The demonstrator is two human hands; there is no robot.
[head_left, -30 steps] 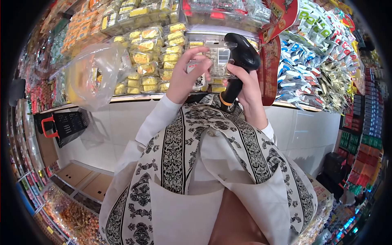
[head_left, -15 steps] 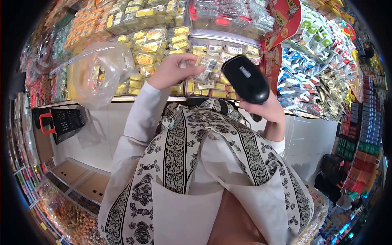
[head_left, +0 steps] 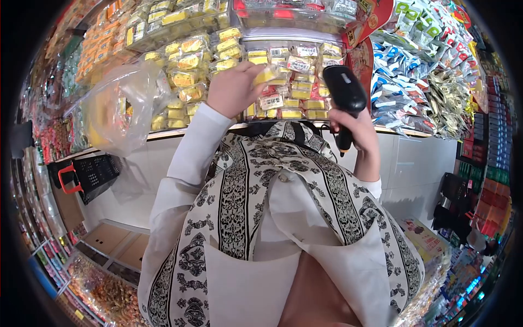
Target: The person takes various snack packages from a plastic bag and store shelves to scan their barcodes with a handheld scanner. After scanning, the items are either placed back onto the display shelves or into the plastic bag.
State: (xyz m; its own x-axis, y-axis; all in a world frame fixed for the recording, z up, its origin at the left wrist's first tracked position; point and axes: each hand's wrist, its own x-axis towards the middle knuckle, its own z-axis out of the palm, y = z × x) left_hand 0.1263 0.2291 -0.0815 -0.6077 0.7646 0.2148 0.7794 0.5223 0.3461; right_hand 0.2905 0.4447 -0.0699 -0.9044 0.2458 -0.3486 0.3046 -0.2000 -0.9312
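A small yellow wrapped snack pack (head_left: pixel 267 74) sits pinched between the thumb and fingers of my left hand (head_left: pixel 233 91), held above a display bin. My right hand (head_left: pixel 354 126) is wrapped round the handle of a black barcode scanner (head_left: pixel 345 90), whose head points away from me over the right side of the bin. Beneath both hands, the clear bin holds rows of similar yellow snack packs (head_left: pixel 303 90), some with white labels facing up. The scanner and the held pack are apart.
A clear plastic bag (head_left: pixel 128 109) with yellow packs lies over the bins at left. Below it a black basket (head_left: pixel 92 174) with a red handle stands on the floor. Silver, blue and green snack bags (head_left: pixel 397 82) are heaped at right, beside a red cardboard sign (head_left: pixel 360 62).
My left hand has turned the pack, so its barcode no longer faces me. My right hand has drawn the scanner to the right, away from the pack, with its head more upright.
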